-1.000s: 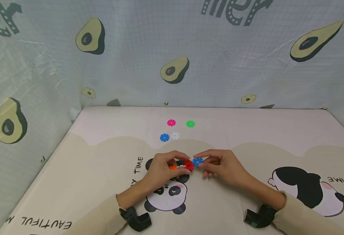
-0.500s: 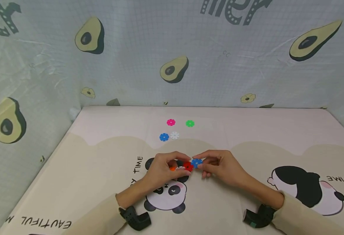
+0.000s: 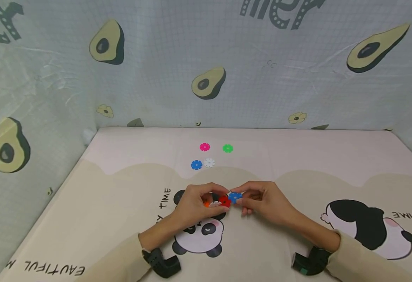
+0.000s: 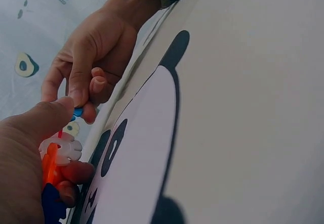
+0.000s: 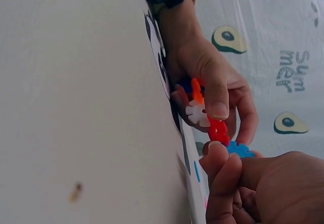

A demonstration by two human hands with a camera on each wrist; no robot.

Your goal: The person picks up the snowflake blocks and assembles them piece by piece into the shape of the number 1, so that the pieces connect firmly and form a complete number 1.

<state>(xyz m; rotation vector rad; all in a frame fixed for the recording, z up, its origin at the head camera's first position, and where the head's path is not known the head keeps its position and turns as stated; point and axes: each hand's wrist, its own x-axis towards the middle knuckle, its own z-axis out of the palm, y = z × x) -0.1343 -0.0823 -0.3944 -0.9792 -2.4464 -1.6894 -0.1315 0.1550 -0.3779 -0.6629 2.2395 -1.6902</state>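
Over the panda print, my left hand (image 3: 193, 201) grips a short chain of notched plastic snowflake discs. In it are a red disc (image 3: 225, 201), a white disc (image 4: 68, 152), an orange disc (image 4: 49, 162) and a dark blue disc (image 4: 52, 204). My left thumb and index finger pinch the red end. To the right, my right hand (image 3: 270, 200) pinches a lighter blue disc (image 3: 235, 197) between thumb and fingertips. Its edge meets the red disc's edge; how deep the slots interlock cannot be told. Fingers partly hide the chain.
Beyond the hands, a pink disc (image 3: 204, 147), a green disc (image 3: 228, 148), another blue disc (image 3: 197, 165) and a loose white disc (image 3: 209, 162) lie flat on the printed tablecloth (image 3: 121, 211). An avocado-patterned curtain (image 3: 156, 58) hangs behind the table.
The right hand and its blue disc have shifted slightly left and down, against the red disc. The left hand keeps its grip and nearly its place. The loose discs have stayed put.
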